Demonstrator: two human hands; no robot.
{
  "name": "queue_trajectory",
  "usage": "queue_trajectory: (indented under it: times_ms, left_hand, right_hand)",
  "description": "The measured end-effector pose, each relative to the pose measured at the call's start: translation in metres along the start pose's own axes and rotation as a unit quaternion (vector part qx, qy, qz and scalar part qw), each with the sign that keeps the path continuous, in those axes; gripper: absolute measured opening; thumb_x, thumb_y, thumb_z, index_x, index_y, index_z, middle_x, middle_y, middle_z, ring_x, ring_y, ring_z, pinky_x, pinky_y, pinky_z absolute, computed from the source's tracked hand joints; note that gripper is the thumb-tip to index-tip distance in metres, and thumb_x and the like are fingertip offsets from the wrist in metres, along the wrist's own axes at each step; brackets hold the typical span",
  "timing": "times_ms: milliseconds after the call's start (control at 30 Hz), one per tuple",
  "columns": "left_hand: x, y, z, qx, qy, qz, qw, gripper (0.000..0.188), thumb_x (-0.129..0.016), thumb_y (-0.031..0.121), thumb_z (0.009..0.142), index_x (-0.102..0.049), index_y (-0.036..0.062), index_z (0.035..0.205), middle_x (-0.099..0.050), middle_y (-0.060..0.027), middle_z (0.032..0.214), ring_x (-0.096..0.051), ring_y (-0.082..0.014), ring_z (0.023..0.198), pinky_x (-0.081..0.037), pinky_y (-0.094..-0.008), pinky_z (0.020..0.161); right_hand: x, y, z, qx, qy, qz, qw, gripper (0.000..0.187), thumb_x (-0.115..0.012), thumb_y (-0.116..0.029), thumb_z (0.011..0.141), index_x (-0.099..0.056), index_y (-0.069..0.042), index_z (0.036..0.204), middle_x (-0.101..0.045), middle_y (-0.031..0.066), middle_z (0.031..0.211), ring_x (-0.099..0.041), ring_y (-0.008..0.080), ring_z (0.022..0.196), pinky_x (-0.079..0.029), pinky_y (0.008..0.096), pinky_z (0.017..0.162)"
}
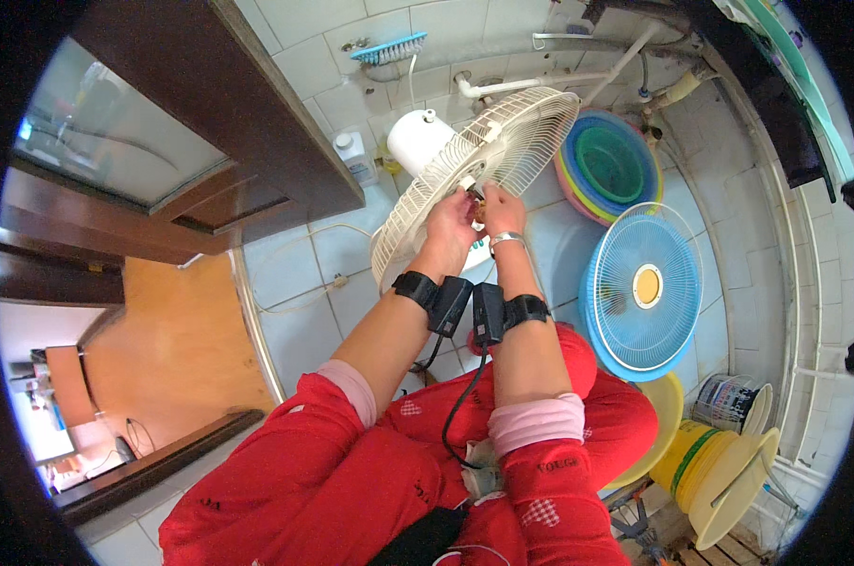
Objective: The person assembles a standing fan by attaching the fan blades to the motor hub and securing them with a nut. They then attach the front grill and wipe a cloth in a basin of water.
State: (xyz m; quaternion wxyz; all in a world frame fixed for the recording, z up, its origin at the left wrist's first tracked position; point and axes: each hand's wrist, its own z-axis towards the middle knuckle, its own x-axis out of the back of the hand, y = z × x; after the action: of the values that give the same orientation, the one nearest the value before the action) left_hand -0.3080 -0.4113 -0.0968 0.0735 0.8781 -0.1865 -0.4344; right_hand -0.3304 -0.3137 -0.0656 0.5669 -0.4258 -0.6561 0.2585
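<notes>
Near me, left hand (452,224) and right hand (502,211) are pinching a half-hidden part (479,206) of a cream fan (490,137) on the tiled floor (347,311); its wire cage (536,123), likely light, springy, is inviting a hold by the edge.

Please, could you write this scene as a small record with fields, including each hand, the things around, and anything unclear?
Left hand: at the hub of a cream round wire fan cage
Right hand: close beside it, fingers bent at the hub
Unclear: what the fingers hold, too small and partly hidden
Fan rear: white cylindrical motor housing
To the right: pale round wire grille with yellow centre disc, over a light-blue round plastic basin
Wall: blue brush with grey bristles
</notes>
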Motion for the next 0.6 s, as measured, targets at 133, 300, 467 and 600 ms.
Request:
queue_trajectory:
  times_ms: [133,300,467,600]
  left_hand:
    - [0.002,-0.003,-0.001,-0.007,0.030,0.012,0.999,0.024,-0.057,0.029,0.092,-0.058,0.0107,0.107,-0.058,-0.0029,0.106,-0.050,-0.0242,0.100,-0.037,-0.0555,0.082]
    - [-0.007,-0.006,-0.007,-0.018,0.058,0.006,0.998,0.025,-0.059,0.030,0.091,-0.057,0.0095,0.105,-0.057,-0.0025,0.106,-0.049,-0.0221,0.103,-0.027,-0.0607,0.095]
    - [-0.011,-0.005,-0.011,-0.021,0.058,0.006,0.998,0.025,-0.059,0.030,0.092,-0.057,0.0091,0.104,-0.058,-0.0025,0.107,-0.047,-0.0216,0.104,-0.024,-0.0624,0.097]
    - [-0.008,-0.005,-0.011,-0.027,0.041,0.016,0.999,0.023,-0.059,0.030,0.092,-0.057,0.0101,0.103,-0.057,-0.0019,0.106,-0.047,-0.0214,0.104,-0.023,-0.0628,0.098]
  right_hand:
    - [-0.002,0.024,-0.003,-0.301,-0.002,0.475,0.827,0.056,-0.041,-0.053,0.093,-0.068,-0.004,0.098,-0.067,0.0102,0.076,-0.063,0.0229,0.058,-0.051,0.0366,0.056]
    - [0.013,0.034,-0.007,-0.250,-0.115,0.670,0.689,0.062,-0.027,-0.055,0.098,-0.055,-0.004,0.119,-0.063,0.0157,0.104,-0.061,0.0331,0.087,-0.054,0.0388,0.068]
    - [0.021,0.037,-0.010,-0.246,-0.125,0.673,0.686,0.059,-0.022,-0.048,0.100,-0.053,-0.004,0.123,-0.061,0.0180,0.110,-0.059,0.0351,0.090,-0.052,0.0433,0.075]
    - [0.022,0.043,-0.010,-0.221,-0.153,0.672,0.690,0.056,-0.022,-0.046,0.101,-0.052,-0.004,0.122,-0.060,0.0190,0.114,-0.059,0.0361,0.090,-0.052,0.0448,0.077]
